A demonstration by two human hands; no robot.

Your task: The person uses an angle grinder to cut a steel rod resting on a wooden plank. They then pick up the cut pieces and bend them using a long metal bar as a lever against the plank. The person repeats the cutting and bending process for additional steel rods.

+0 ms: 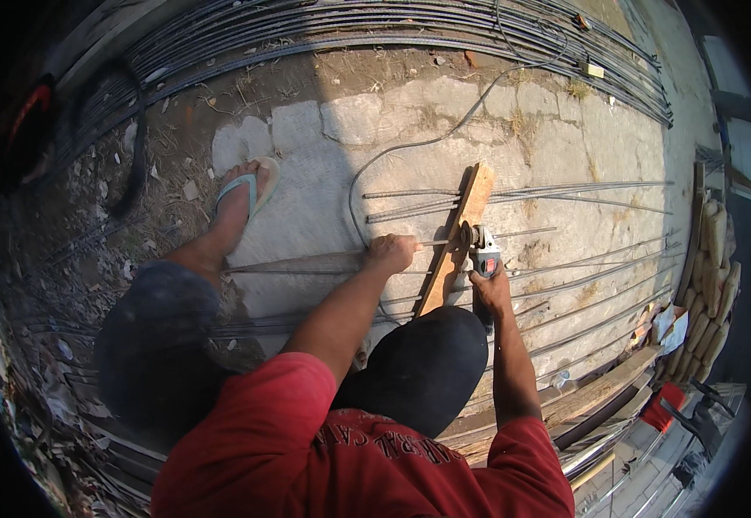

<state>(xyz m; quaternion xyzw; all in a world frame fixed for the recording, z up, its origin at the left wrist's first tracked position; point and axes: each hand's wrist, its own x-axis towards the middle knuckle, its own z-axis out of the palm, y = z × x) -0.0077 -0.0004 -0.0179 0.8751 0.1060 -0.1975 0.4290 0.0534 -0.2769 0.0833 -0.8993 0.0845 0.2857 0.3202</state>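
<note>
My right hand (491,289) is wrapped round the body of an angle grinder (487,259), whose disc stands against or just above a wooden board (470,205). A thin steel rod (526,232) lies across that board, passing by the disc. On the rod's left part my left hand (393,254) is closed, left of the board. Whether the disc touches the rod I cannot tell. The board slants across the paving, with its lower end beside my bent knee.
Several steel bars (591,187) lie on the concrete paving (427,186). A dark cable (354,194) curls left of the board. Long bars (324,41) are bundled at the far side. Filled sacks (705,302) are piled right. A foot in a flip-flop (259,186) stands left.
</note>
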